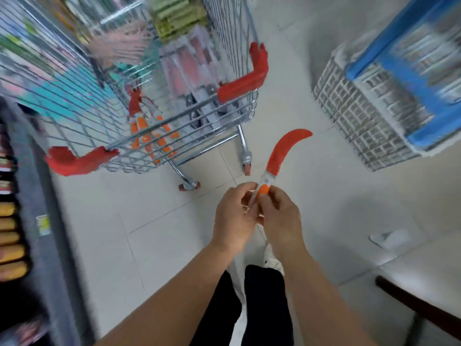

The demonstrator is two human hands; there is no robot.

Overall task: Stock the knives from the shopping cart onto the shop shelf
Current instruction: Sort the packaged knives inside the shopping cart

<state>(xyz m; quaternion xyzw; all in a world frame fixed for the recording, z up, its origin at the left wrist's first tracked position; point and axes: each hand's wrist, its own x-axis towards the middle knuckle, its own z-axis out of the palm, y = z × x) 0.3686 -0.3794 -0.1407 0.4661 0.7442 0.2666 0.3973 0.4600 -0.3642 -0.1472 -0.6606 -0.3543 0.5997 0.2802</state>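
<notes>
A knife (282, 152) with a curved red blade cover and an orange-and-white handle points up and to the right, above the floor. Both hands hold its handle: my left hand (233, 216) pinches the lower part, and my right hand (280, 216) grips just below the blade. The wire shopping cart (159, 136) with red corner guards stands ahead to the left. Several more orange-handled knives (149, 136) lie in its near end, with other packaged goods behind them. The shop shelf (30, 196) runs down the left edge, blurred.
A white wire basket (361, 116) with a blue frame over it stands at the right. A dark bar (419, 308) crosses the lower right corner. My legs and a white shoe (272, 260) are below my hands on the pale tiled floor.
</notes>
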